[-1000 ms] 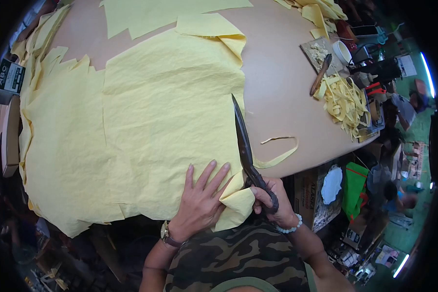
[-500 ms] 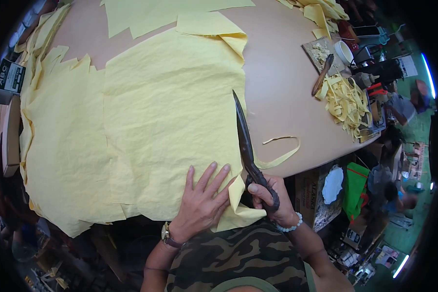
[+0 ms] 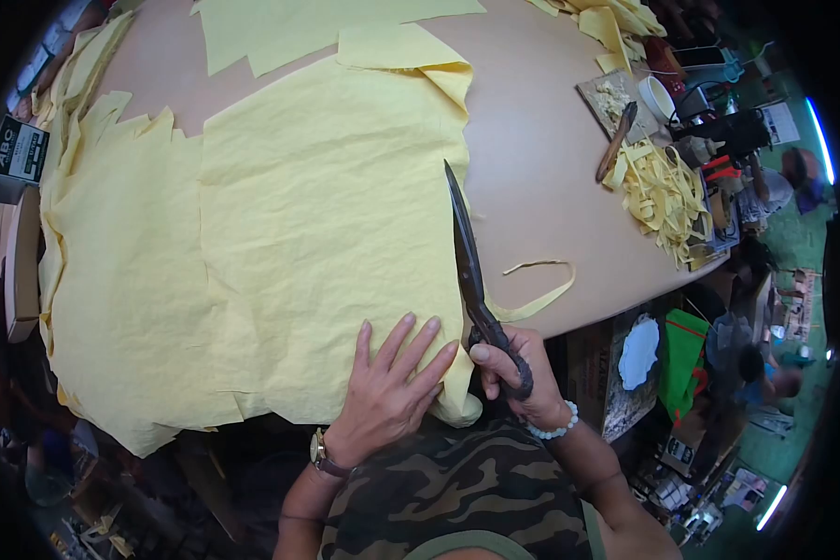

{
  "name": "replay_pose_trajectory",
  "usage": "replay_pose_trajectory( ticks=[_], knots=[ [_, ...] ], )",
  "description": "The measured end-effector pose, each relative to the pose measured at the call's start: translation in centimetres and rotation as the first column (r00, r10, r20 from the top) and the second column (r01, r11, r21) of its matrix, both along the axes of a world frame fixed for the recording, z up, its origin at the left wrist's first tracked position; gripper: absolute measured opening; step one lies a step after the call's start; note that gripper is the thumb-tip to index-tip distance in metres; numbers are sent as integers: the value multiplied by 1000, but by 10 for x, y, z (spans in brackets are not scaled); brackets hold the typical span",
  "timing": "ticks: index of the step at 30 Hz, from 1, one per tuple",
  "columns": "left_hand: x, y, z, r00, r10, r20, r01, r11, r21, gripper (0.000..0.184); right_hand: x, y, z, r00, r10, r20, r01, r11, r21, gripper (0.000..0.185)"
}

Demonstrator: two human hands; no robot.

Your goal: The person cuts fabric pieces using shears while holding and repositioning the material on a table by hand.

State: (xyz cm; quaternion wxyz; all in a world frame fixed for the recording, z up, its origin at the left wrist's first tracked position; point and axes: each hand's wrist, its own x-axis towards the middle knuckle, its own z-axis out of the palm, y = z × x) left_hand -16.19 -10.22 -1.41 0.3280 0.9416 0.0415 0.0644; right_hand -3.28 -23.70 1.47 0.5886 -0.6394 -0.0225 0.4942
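Observation:
A large yellow sheet, like soft leather or cloth, covers much of the table and hangs over its front edge. My left hand lies flat on the sheet near that edge, fingers spread. In my right hand is a pair of long dark scissors, blades pointing away from me along the sheet's right border. The blades look nearly closed. Between my hands a corner of the sheet curls up and over the edge. A thin cut strip lies curved on the table just right of the scissors.
A heap of yellow scraps sits at the table's right, with a wooden-handled tool, a board and a white bowl nearby. More yellow pieces lie at the back. A green bag hangs below, right.
The scissors have shifted slightly forward with my right hand. The loose corner between my hands has dropped and folded in toward the edge. My left hand has barely moved.

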Motion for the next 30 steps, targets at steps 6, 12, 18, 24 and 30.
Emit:
replay_pose_trajectory(
  ticks=[6, 12, 18, 24, 30],
  knots=[
    [-1, -1, -1, 1000, 0, 2, 0, 1000, -18, 49, -1, -1, 1, 1000, -2, -18, 1, 999, -51, 22],
    [-2, -2, -3, 1000, -14, 10, 14, 1000, -9, 49, 7, 2, -1, 1000, 5, 12, -5, 1000, 17, 25],
    [-3, -1, -3, 1000, -19, 7, 19, 1000, -19, 50, 8, 3, 0, 997, -50, -52, 55, 992, 111, 28],
    [-3, -1, -3, 999, -31, 15, 32, 999, -28, 50, 11, 5, -3, 999, -25, -20, 27, 995, 97, 30],
    [-6, 0, -3, 999, -44, 14, 44, 998, -32, 47, 15, 10, -1, 999, -41, -16, 42, 995, 91, 32]
  ],
)
